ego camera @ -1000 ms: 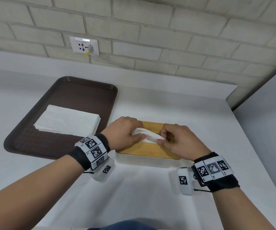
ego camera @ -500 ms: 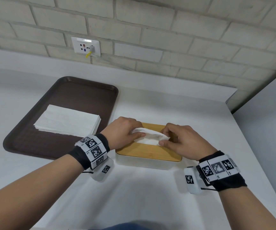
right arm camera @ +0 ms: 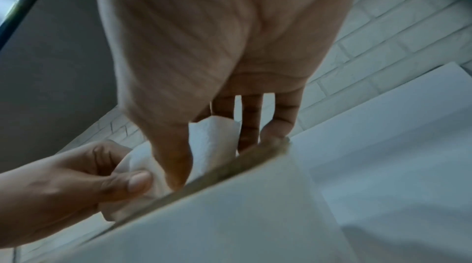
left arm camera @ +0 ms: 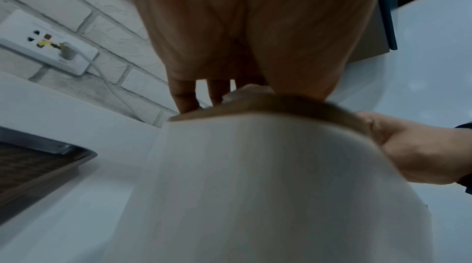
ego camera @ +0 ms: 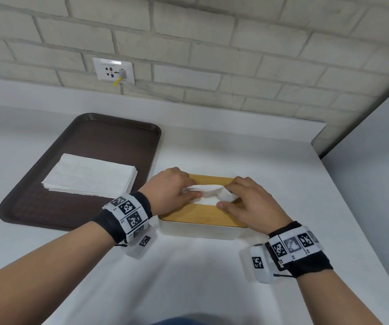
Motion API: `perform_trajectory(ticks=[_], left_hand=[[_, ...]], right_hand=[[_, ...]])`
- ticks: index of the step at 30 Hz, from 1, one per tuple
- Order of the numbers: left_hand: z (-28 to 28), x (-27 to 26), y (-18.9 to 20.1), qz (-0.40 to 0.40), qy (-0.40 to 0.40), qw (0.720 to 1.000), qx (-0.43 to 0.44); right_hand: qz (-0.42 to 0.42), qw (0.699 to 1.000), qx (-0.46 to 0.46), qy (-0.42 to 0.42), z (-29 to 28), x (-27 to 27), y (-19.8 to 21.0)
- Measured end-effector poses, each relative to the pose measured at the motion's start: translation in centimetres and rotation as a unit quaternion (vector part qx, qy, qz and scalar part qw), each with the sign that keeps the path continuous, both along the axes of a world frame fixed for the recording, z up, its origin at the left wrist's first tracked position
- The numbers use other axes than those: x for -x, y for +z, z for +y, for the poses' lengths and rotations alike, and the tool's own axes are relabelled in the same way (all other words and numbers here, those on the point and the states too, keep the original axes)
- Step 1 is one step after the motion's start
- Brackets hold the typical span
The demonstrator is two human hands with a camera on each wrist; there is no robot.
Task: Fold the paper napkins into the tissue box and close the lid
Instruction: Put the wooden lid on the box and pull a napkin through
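Observation:
A white tissue box (ego camera: pixel 198 231) with a wooden lid (ego camera: pixel 198 214) on it sits on the white counter. A white napkin (ego camera: pixel 208 192) sticks up from the slot in the lid. My left hand (ego camera: pixel 172 191) pinches the napkin's left end between thumb and fingers. At the other end my right hand (ego camera: pixel 247 200) pinches the napkin too. In the right wrist view the napkin (right arm camera: pixel 212 138) rises between my right fingers, and the left hand (right arm camera: pixel 76 182) grips its other end above the lid edge (right arm camera: pixel 230 168). The left wrist view shows the box wall (left arm camera: pixel 255 166) close up.
A brown tray (ego camera: pixel 90 146) lies left of the box, with a stack of white napkins (ego camera: pixel 90 175) on it. A brick wall with a socket (ego camera: pixel 113 69) runs behind the counter ledge. A grey panel (ego camera: pixel 376 160) bounds the right side.
Both hands stay on the napkin at the lid slot. The napkin between them has bunched and risen a little, and the right hand has shifted slightly right.

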State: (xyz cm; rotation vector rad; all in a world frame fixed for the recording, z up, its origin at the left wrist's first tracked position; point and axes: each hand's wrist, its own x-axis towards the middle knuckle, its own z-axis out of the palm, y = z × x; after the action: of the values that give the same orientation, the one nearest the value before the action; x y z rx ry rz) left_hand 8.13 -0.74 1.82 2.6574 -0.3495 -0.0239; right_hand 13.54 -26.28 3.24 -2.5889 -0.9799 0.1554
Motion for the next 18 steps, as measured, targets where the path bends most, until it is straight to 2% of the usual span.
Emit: perform_trajectory(ticks=[6, 12, 18], left_hand=[[-0.4, -0.4, 0.8, 0.033, 0.016, 0.997, -0.069], [0.4, -0.3, 0.9, 0.03, 0.021, 0.999, 0.011], [0.5, -0.7, 0.1, 0.032, 0.06, 0.998, 0.011]], right_hand=[[-0.012, 0.999, 0.028, -0.026, 0.5, -0.3, -0.6], [0.015, 1.0, -0.013, -0.024, 0.1, -0.4, -0.7], [0.005, 0.998, -0.046, -0.051, 0.3, -0.6, -1.0]])
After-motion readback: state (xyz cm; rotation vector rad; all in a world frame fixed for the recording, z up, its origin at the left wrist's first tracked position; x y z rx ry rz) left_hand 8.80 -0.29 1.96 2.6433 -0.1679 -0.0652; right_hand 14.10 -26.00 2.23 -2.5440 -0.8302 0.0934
